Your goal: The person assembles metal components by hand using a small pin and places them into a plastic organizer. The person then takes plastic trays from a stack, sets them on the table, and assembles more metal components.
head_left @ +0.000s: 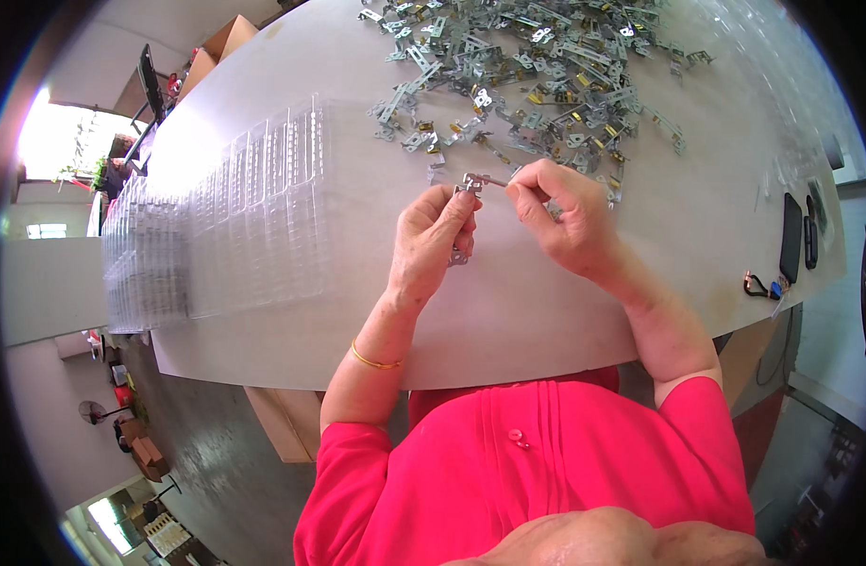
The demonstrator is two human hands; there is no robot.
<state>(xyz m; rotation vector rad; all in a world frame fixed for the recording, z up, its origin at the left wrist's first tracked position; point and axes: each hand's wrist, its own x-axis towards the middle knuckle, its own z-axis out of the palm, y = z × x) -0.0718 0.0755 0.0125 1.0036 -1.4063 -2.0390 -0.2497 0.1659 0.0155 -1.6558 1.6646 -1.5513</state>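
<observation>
Over the middle of the table, my left hand (431, 234) is closed around a small silver metal bracket (458, 256), its upper end showing above the thumb and its lower end below the fingers. My right hand (567, 212) pinches a thin, dark, rod-like piece (493, 180) between thumb and forefinger. The tip of that piece meets the bracket's upper end; whether it is a tool or a part of the bracket I cannot tell. Just beyond both hands lies a large heap of similar metal brackets (546, 75), some with brass-coloured parts.
Clear plastic trays (253, 208) lie on the table (376, 349) to the left, stacked at the far left end. More clear plastic (763, 85) is at the back right. Near the right edge are a black phone-like object (790, 236) and small blue-and-black cutters (763, 287).
</observation>
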